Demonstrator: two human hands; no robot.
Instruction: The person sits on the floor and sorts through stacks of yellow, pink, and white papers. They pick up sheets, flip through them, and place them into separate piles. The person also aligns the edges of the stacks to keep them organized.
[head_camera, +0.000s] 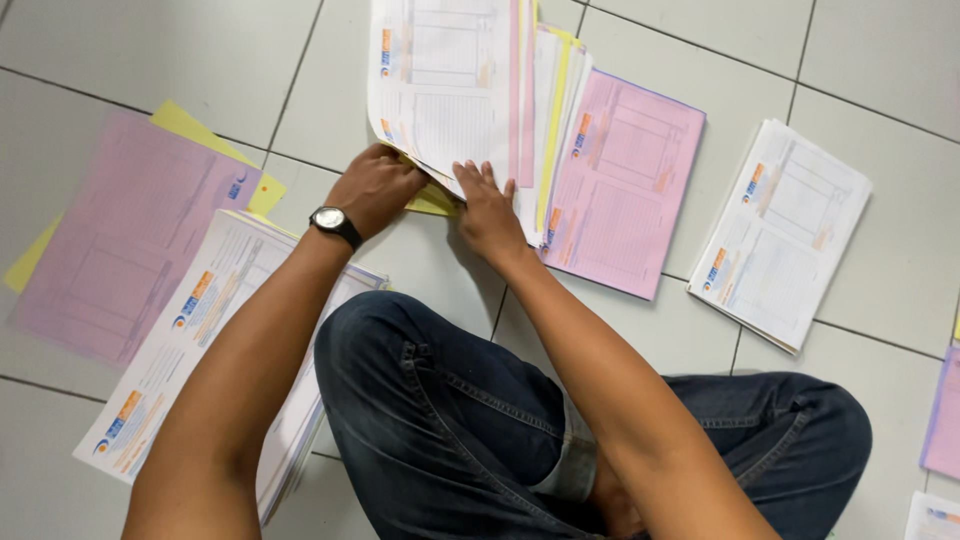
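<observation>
White printed forms with pink and yellow copies — a fanned paper stack on the grey tiled floor — lie under both hands. Left hand curls its fingers around the lower edge; right hand presses flat, fingers spread. Sorting seems underway — separating one sheet calls for a careful pinch. Pink sheets and white piles lie around.

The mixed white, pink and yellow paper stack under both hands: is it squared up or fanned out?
Fanned out. The mixed white, pink and yellow paper stack shows staggered coloured edges; the left hand lifts its corner, and the right hand presses it flat.
</observation>
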